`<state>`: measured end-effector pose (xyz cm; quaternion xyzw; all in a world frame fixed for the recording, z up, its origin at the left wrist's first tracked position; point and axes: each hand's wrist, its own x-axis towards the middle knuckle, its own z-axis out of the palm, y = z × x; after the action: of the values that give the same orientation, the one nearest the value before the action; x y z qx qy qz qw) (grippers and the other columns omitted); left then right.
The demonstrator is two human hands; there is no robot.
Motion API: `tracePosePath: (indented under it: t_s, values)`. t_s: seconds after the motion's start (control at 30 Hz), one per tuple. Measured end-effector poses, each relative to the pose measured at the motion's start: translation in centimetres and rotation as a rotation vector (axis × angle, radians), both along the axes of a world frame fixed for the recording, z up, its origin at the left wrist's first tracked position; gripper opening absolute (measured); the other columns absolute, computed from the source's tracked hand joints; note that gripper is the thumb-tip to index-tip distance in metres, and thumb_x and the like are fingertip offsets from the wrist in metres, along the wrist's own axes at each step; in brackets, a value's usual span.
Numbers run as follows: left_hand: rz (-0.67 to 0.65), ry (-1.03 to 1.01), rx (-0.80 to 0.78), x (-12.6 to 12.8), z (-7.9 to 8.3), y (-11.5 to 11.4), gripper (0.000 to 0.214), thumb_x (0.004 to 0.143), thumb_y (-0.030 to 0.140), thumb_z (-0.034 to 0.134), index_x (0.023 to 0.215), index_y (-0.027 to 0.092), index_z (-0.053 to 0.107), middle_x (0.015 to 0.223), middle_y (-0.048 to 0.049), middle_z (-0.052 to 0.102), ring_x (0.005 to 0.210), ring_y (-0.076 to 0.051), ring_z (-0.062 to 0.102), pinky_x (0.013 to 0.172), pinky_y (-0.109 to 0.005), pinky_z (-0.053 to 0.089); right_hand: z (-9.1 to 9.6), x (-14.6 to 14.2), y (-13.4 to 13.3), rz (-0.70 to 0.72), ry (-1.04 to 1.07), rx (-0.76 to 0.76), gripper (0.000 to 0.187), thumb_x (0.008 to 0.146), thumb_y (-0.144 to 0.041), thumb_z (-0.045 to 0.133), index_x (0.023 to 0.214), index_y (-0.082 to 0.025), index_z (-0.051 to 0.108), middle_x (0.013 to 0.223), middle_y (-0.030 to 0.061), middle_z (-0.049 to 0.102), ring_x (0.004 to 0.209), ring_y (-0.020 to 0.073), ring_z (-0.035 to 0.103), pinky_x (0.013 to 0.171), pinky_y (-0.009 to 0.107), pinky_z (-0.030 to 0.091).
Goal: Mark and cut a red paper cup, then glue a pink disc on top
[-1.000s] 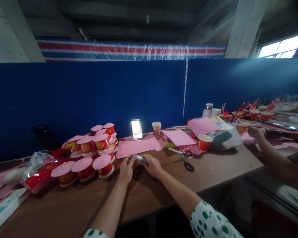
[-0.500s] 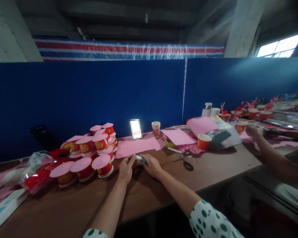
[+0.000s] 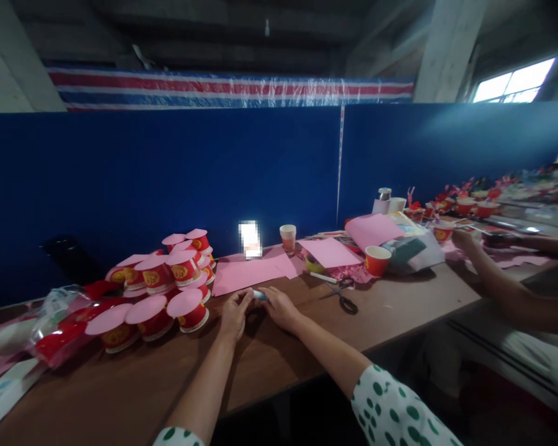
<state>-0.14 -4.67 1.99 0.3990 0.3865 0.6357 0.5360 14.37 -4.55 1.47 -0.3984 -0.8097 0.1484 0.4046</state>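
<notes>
My left hand (image 3: 235,314) and my right hand (image 3: 279,308) meet on the brown table (image 3: 270,359), fingers pinched on a small white and blue tube-like object (image 3: 259,295) held between them. Just beyond the hands lies a pink paper sheet (image 3: 246,274). To the left stands a pile of red paper cups capped with pink discs (image 3: 165,288). Black scissors (image 3: 345,300) lie to the right of my right hand.
A blue partition (image 3: 167,179) backs the table. An open red cup (image 3: 376,260), more pink sheets (image 3: 330,251), a small cup (image 3: 287,236) and a bright phone screen (image 3: 250,238) sit behind. A plastic bag (image 3: 56,322) lies far left. Another person's arm (image 3: 502,288) works at the right.
The view has shifted slightly left and down. My hands stay together on the small object, which now shows less between the fingers.
</notes>
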Motion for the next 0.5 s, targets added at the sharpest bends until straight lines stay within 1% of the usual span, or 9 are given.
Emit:
tracePosePath:
  t_s: [0.17,0.33,0.5]
  values:
    - [-0.016,0.024,0.007,0.02,-0.2,0.03,0.036,0.056,0.035,0.077,0.081,0.012,0.065,0.069,-0.0008,0.067,0.061,-0.012,0.06,0.065,-0.025,0.048,-0.23,-0.04,0.18,-0.014,-0.002,-0.005,0.038,0.085,-0.014,0.045,0.123,-0.016,0.049,0.108,0.0115,0.058,0.096,0.0196,0.056,0.085,0.033,0.045]
    - [0.001,0.033,0.013,0.04,-0.12,-0.04,0.037,0.055,0.037,0.077,0.081,0.013,0.065,0.069,-0.0006,0.067,0.059,-0.011,0.059,0.061,-0.024,0.048,0.29,-0.03,-0.21,-0.002,-0.011,0.018,0.036,0.085,-0.014,0.046,0.12,-0.018,0.05,0.109,0.0094,0.059,0.098,0.0183,0.056,0.087,0.031,0.044]
    - [-0.008,0.045,0.012,0.02,-0.05,-0.03,0.038,0.056,0.038,0.076,0.082,0.013,0.064,0.07,-0.0019,0.067,0.059,-0.013,0.06,0.06,-0.025,0.048,0.74,0.02,-0.79,-0.019,-0.025,0.035,0.034,0.086,-0.017,0.046,0.119,-0.018,0.05,0.106,0.0083,0.06,0.096,0.0185,0.057,0.084,0.03,0.045]
